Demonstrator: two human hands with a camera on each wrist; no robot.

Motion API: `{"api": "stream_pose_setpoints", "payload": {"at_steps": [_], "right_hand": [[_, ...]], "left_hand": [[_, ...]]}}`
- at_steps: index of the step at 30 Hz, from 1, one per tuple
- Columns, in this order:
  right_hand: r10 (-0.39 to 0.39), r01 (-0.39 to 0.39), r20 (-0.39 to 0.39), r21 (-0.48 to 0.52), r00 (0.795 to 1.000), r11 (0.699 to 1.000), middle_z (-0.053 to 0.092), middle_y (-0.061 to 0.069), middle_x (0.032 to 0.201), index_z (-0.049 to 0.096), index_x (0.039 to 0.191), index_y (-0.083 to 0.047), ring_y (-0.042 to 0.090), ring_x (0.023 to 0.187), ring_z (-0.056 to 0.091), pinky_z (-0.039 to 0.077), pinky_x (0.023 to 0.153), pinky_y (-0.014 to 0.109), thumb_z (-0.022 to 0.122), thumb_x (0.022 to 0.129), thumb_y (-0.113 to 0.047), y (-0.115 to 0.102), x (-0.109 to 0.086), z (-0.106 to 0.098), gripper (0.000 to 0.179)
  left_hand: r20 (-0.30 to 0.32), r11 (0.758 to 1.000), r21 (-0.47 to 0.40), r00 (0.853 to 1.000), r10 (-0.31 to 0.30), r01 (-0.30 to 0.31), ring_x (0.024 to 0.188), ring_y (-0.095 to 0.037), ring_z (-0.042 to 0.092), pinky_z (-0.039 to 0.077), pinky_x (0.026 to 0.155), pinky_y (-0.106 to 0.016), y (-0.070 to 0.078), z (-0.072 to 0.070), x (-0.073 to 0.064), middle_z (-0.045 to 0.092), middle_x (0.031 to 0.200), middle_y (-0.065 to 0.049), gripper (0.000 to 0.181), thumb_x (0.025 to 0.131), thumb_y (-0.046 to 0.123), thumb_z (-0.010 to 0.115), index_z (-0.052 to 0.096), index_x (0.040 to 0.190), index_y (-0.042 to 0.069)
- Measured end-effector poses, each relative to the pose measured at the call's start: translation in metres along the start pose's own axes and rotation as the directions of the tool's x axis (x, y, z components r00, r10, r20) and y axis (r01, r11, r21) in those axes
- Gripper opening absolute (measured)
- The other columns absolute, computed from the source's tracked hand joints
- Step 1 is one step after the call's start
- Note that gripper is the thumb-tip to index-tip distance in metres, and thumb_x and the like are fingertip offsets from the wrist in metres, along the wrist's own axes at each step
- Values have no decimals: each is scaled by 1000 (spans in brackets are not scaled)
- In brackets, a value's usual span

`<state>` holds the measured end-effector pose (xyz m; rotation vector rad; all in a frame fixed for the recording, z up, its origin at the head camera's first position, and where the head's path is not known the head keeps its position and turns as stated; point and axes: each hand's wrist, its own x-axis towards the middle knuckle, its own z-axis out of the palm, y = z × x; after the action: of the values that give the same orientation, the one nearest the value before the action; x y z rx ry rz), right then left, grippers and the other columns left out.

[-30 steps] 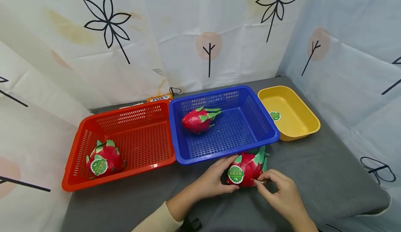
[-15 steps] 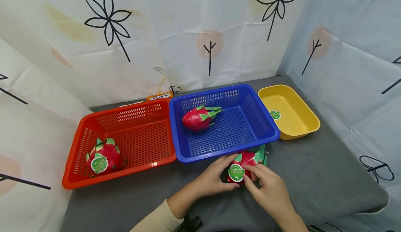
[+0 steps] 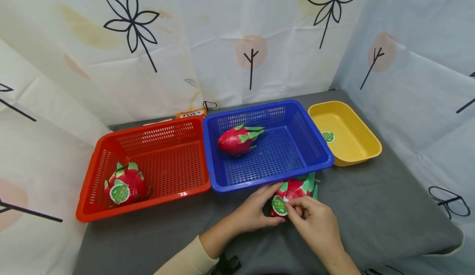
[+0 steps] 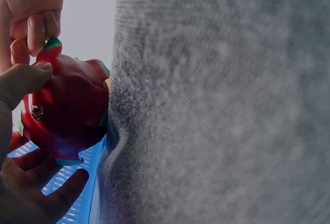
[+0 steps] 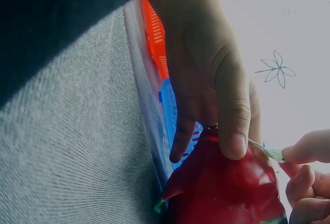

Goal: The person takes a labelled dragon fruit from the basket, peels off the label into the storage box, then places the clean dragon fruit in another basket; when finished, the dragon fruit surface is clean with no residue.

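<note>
My left hand (image 3: 254, 211) grips a red dragon fruit (image 3: 295, 189) with green-tipped scales, low over the grey table in front of the blue basket. Its thumb lies across the fruit and its fingers go round the far side, as the left wrist view shows. A round green-and-white sticker (image 3: 279, 207) is on the fruit's near face. Thumb and forefinger of my right hand (image 3: 317, 227) pinch that sticker's right edge. In the right wrist view the sticker (image 5: 273, 154) stands edge-on, partly lifted off the skin.
The blue basket (image 3: 269, 180) holds another dragon fruit (image 3: 237, 141). At left, a red basket (image 3: 178, 194) has a stickered dragon fruit (image 3: 128, 184). A yellow tub (image 3: 352, 137) on the right has a green sticker (image 3: 328, 137) inside. An orange packet (image 3: 191, 113) lies behind.
My right hand has moved left, from the fruit's lower right side to the sticker's edge, and now pinches it. The sticker's right edge has come up slightly. The left hand keeps its hold.
</note>
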<state>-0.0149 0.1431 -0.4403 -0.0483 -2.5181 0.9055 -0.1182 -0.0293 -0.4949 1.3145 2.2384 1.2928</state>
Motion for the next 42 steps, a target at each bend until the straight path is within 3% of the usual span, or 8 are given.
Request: {"api": "stream_pose_setpoints", "payload": {"at_steps": [9,15,21,24,27,35,37,42], "right_hand": [[136,-140,39,125,990,982,53,-17,65,78,78,-21,4,53,43,35,47,20,90,76,-6,-4,-3,-3,19],[150,-153,32,224,988,963,59,-16,68,80,81,-23,7,56,47,38,49,19,90,77,-5,-6,-6,-2,20],[182,-186,51,414,982,891,63,-5,73,80,84,-17,13,61,51,43,52,24,85,81,1,-13,-6,-9,19],[202,-211,72,506,977,837,68,3,81,79,89,-8,15,68,56,48,57,23,80,84,6,-15,-2,-15,15],[194,-214,94,541,977,813,70,7,90,77,94,-1,15,75,62,54,64,22,76,87,8,-14,4,-25,12],[194,-201,68,512,979,835,71,13,92,74,101,6,17,75,65,58,68,24,72,92,5,-9,27,-49,9],[214,-201,38,540,976,817,71,12,91,73,101,9,16,73,63,57,66,22,71,91,8,-7,33,-55,10],[297,-166,-84,672,951,722,72,11,85,71,99,16,16,65,59,53,61,19,71,88,13,0,49,-69,10]], "left_hand": [[-18,999,27,999,26,-26,144,-18,39,37,115,-36,1,1,0,39,160,-6,92,85,24,86,34,160,14],[-29,998,40,998,54,-53,142,-19,41,39,114,-37,-1,2,0,39,158,-7,92,86,25,86,32,161,13],[-47,999,-21,998,42,-43,138,-21,45,38,114,-36,-5,0,1,46,153,-12,97,79,12,89,34,159,10],[-40,998,-28,998,46,-47,136,-19,46,39,113,-36,-5,1,0,46,152,-10,96,81,15,89,34,160,12],[-34,998,-25,998,59,-60,137,-17,46,41,112,-35,-5,3,-1,45,153,-8,93,84,21,87,33,160,15],[-39,998,-11,998,55,-55,140,-18,43,40,113,-37,-5,3,-1,42,156,-7,92,86,24,85,32,161,15],[-38,999,1,998,52,-52,141,-18,43,40,113,-37,-5,3,-1,42,156,-7,92,86,25,85,32,161,15],[-34,999,19,998,51,-50,141,-18,43,40,113,-37,-6,3,-2,41,157,-8,93,86,27,85,32,161,13]]}}
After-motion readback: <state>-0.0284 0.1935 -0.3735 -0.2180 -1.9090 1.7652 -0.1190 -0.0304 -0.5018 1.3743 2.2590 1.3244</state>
